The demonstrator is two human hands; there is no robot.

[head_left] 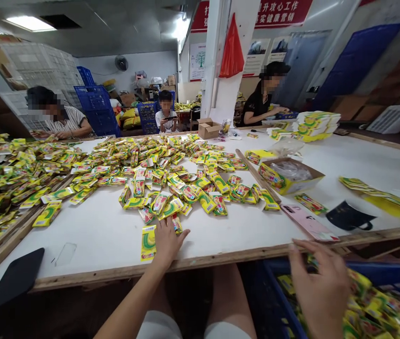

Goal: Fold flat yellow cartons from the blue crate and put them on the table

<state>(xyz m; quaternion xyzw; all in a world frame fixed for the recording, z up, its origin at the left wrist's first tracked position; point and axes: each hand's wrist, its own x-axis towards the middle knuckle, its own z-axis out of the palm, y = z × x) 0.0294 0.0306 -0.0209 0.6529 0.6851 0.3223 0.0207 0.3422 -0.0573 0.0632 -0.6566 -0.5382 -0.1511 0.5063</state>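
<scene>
My left hand (pixel 168 241) lies on the white tabletop at the near edge of a heap of small yellow-green boxes (pixel 157 183). Its thumb sticks out to the side, and its fingers rest on a box in front. Beside it, a flat yellow-green box (pixel 148 242) lies partly under the hand. Over the table's front edge, my right hand (pixel 322 285) hovers above a blue crate (pixel 273 292) full of similar boxes (pixel 379 301). Its fingers are bent but apart, and I see nothing held in them.
A pink phone case (pixel 309 222), a black mask-like piece (pixel 350 216) and an open carton (pixel 288 176) with clear plastic lie right. Wooden strips (pixel 256 176) divide the table. A black flat object (pixel 19 275) overhangs the left front edge. Several people sit beyond the table.
</scene>
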